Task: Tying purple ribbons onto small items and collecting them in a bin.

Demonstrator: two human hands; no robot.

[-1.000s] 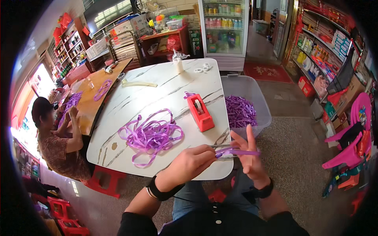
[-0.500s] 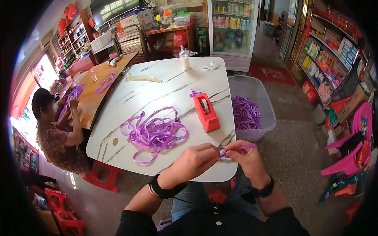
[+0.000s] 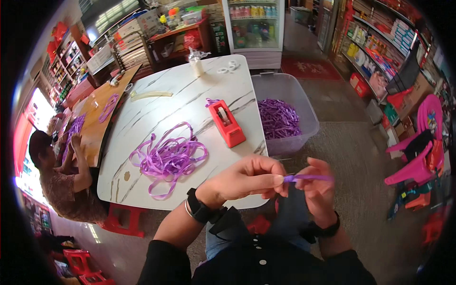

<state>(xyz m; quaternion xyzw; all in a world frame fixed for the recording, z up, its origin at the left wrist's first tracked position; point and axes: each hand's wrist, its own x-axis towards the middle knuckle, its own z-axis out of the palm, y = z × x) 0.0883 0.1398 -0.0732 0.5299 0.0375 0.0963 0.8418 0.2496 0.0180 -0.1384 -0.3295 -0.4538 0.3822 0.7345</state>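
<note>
My left hand point(image 3: 251, 176) is closed, pinching one end of a short purple ribbon piece point(image 3: 304, 178) between thumb and fingers, just off the table's right edge. The ribbon sticks out to the right, across the fingers of my right hand point(image 3: 319, 194). That hand's fingers are bent but apart, slightly smeared by motion; whether they touch the ribbon is hard to see. A tangled heap of purple ribbon point(image 3: 171, 159) lies on the white marbled table point(image 3: 156, 111). Behind my hands stands a red tape dispenser point(image 3: 227, 124), with a small purple ribbon bit point(image 3: 212, 102) beside it.
A clear plastic bin point(image 3: 308, 107) full of purple ribbon pieces stands against the table's right side. Farther back on the table are a whitish bottle point(image 3: 195, 64), white rings point(image 3: 228, 67) and a yellowish strip point(image 3: 151, 95). A person point(image 3: 66, 178) sits at a wooden table, left.
My hands have drawn apart; the left now pinches the ribbon while the right's fingers have loosened and moved right. The view has shifted, so the table appears farther left.
</note>
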